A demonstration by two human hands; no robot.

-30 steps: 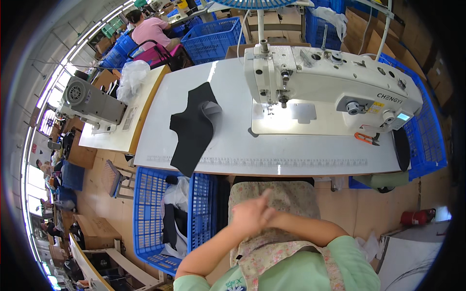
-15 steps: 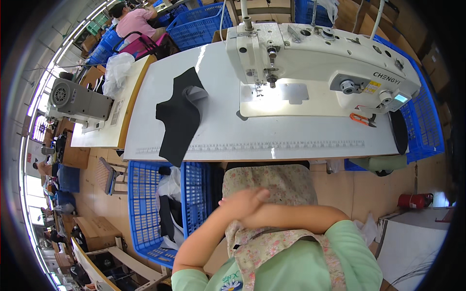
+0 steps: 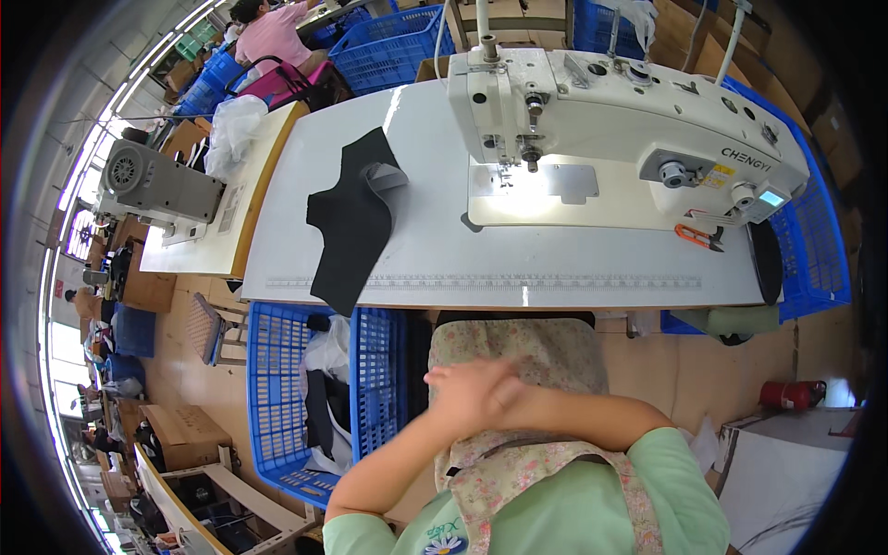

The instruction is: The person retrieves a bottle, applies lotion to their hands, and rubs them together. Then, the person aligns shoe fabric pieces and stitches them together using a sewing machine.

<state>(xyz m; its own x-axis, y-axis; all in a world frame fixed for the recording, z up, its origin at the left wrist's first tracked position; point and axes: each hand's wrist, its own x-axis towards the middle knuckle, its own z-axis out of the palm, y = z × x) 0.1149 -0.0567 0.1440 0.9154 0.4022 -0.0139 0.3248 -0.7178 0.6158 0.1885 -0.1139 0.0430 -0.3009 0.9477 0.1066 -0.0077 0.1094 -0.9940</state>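
Observation:
My left hand [image 3: 460, 396] and my right hand [image 3: 507, 396] are clasped together above my lap, in front of the table edge. The left one is folded over the right, and fingertips show at the left side of the clasp. Some fingers are hidden, and motion blurs the right part. Beyond them, on the white sewing table [image 3: 435, 250], lies a black cut fabric piece [image 3: 350, 222] with a grey folded-over flap [image 3: 387, 176]. To its right stands a white sewing machine [image 3: 592, 129] with its lamp lit. Neither hand touches the fabric or the machine.
Orange-handled thread snips [image 3: 698, 238] lie by the machine's right end. A blue crate [image 3: 375, 388] with fabric stands below the table at left. Another sewing machine [image 3: 162, 185] is on the left table. A person in pink [image 3: 273, 37] sits at the far left.
My hands have shifted from one crossed over the other into a closer clasp. The whole view has moved slightly, so the table and machine appear a little further right. The fabric has stayed put.

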